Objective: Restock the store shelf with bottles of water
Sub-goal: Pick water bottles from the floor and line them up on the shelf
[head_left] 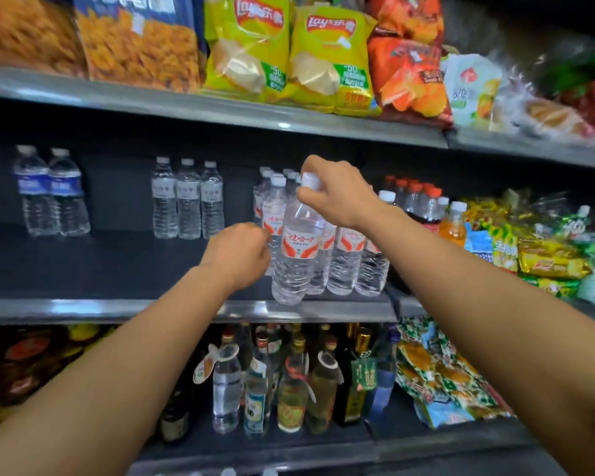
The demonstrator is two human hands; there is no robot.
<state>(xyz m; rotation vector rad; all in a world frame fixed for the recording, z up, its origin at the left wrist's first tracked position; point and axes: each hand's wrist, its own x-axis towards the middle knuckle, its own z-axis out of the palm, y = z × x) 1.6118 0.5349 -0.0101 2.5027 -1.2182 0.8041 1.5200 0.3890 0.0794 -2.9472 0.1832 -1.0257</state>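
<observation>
My right hand (337, 192) grips the white cap and neck of a clear water bottle (294, 259) with a red and white label, held tilted at the front edge of the dark middle shelf (117, 266). My left hand (239, 254) has its fingers curled round the side of another red-labelled bottle (273, 209) just left of it. Several more red-labelled water bottles (349, 259) stand in a cluster behind and to the right.
Three clear bottles (188, 201) and two blue-labelled bottles (50, 194) stand further left on the same shelf. Red-capped soda bottles (414, 201) and snack packs (547, 259) sit to the right. Chip bags (289, 60) fill the shelf above, glass bottles (289, 383) the one below.
</observation>
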